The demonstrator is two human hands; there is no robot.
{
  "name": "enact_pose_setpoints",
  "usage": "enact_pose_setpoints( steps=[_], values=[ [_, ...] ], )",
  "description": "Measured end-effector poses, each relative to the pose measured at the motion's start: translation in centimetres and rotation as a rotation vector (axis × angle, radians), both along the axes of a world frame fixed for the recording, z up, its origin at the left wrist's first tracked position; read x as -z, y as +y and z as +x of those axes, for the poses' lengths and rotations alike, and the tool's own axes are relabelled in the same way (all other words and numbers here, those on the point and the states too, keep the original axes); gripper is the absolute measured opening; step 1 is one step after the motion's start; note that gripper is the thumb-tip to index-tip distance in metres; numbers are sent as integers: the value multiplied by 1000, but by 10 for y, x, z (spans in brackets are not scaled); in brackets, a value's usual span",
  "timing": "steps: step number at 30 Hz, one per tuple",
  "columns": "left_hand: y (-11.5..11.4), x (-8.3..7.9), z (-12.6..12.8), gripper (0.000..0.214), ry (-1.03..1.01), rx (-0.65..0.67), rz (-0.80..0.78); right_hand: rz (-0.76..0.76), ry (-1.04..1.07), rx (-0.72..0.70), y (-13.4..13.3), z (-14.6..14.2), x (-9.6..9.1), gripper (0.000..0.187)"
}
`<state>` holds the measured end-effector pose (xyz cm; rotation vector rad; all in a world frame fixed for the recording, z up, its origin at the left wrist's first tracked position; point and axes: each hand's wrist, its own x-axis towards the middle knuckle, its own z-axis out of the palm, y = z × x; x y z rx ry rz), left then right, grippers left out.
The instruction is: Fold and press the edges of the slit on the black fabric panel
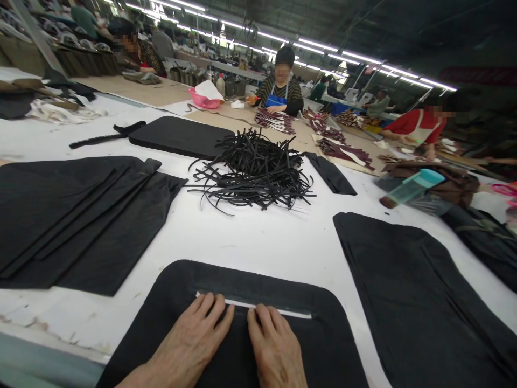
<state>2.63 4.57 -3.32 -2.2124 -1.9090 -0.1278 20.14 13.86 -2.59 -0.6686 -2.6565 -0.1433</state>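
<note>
A black fabric panel point(323, 345) with rounded corners lies flat in front of me. Across its upper part runs a narrow white strip point(278, 311). My left hand point(197, 328) rests on the panel with its fingertips on the strip's left part. Close by on the right, my right hand point(274, 342) has its fingertips at the strip's lower edge, near its middle. The fingers of both hands are bent slightly and lie on the cloth. Each palm faces down, and I see nothing gripped in either. What is under the palms is hidden.
Stacked black fabric pieces lie left point(89, 215) and right point(420, 291). Beyond the panel sit a heap of black strips point(258, 172), a dark padded slab point(181, 136) and a folded black piece point(331, 173). A teal-lidded bottle point(412, 188) leans at right. Co-workers sit farther back.
</note>
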Motion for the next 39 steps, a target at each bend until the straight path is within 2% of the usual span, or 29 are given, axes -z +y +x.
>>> enact_pose_setpoints(
  steps=[3, 6, 9, 12, 14, 18, 27, 32, 39],
  values=[
    [-5, -1, -13, 44, -160, 13, 79, -1, -19, 25, 4, 7, 1, 44],
    [-12, -19, -32, 47, -356, -14, 121, -32, -62, 58, 6, 9, 1, 44],
    [-12, -41, -46, 35, -575, -85, 97, -103, -71, 60, 2, -5, -4, 32],
    [-4, -48, -55, 31, -723, -152, 22, -181, 22, 49, -3, -32, -12, 19],
    [2, -45, -57, 33, -724, -171, -50, -222, 47, 26, -5, -51, -19, 17],
    [10, -36, -55, 33, -665, -164, -124, -254, -32, -65, -3, -77, -26, 19],
    [13, -44, -48, 31, -709, -215, -149, -106, -47, -144, 0, -84, -11, 22],
    [16, -40, -44, 23, -618, -247, -192, -280, -91, -122, 9, -85, -19, 20],
    [16, -29, -43, 25, -555, -200, -104, -462, -79, -116, 19, -83, -25, 19]
  ],
)
